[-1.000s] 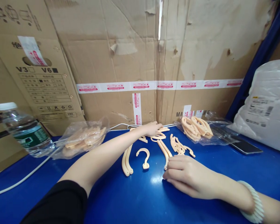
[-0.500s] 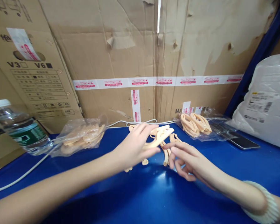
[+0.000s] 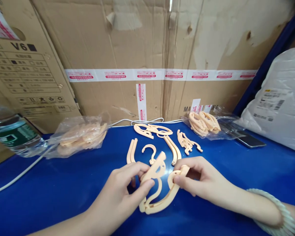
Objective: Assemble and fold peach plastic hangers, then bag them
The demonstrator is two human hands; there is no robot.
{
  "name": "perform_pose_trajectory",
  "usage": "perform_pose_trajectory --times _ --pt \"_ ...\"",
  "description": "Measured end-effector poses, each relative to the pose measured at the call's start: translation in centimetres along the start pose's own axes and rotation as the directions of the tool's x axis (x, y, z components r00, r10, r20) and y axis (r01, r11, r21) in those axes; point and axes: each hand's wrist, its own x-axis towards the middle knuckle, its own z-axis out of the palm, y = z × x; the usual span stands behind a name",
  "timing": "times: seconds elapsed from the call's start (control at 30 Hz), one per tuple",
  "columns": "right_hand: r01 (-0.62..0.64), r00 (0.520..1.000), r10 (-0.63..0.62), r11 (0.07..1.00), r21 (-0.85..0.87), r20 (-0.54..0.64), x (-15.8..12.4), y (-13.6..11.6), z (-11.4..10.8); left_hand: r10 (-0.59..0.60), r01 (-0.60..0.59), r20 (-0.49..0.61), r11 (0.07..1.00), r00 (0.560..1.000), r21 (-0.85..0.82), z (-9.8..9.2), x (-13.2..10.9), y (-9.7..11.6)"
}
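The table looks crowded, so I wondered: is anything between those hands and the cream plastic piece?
Nothing visible: the left hand and right hand both hold the cream piece directly. The loose hook and curved strips lie on the blue table beyond it, not in between.

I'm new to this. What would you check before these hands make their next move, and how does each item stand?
1. Left hand gripping the cream piece: ok, pinched between thumb and fingers.
2. Right hand gripping its other end: ok.
3. Area around the hands free of loose parts: not ok, the hook and strips lie just beyond them.
4. Right hand apart from the strips: cannot tell, they overlap in view.
5. Phone apart from the hands: ok, it lies off to the right.
6. Bottle capped: cannot tell, its top is unclear.
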Motion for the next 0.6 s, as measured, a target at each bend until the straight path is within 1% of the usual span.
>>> perform_pose_trajectory --times 0.07,0.13,0.2,0.3,0.4,0.5,0.6 --pt "0.036 0.999 -0.037 0.999 -0.014 -0.024 0.2 0.0 -0.5 -0.034 0.033 -0.021 0.998 0.999 -0.059 -0.4 0.0 -0.1" --pt "0.038 0.997 -0.039 0.999 -0.016 -0.07 0.3 0.0 -1.1 -0.074 0.068 -0.06 0.992 0.995 -0.109 -0.8 0.1 -0.1" --pt "0.0 0.991 0.003 1.0 0.019 -0.135 0.4 0.0 -1.7 -0.115 0.097 -0.112 0.984 0.987 -0.152 -1.2 0.2 -0.1" --pt "-0.056 0.973 0.085 0.989 0.136 -0.213 0.4 0.3 -2.1 -0.172 0.137 -0.144 0.964 0.975 -0.227 -1.7 0.7 -0.2" --pt "-0.059 0.961 0.118 0.971 0.23 -0.249 0.5 0.5 -2.0 -0.184 0.144 -0.147 0.959 0.972 -0.244 -2.0 1.1 -0.5" --pt "-0.014 0.954 0.105 0.95 0.311 -0.28 0.7 0.8 -2.0 -0.181 0.149 -0.143 0.968 0.973 -0.204 -2.1 1.3 -0.7" --pt "0.019 0.957 0.095 0.922 0.386 -0.274 1.1 1.0 -2.3 -0.203 0.181 -0.099 0.963 0.974 -0.201 -2.0 1.2 -0.6"
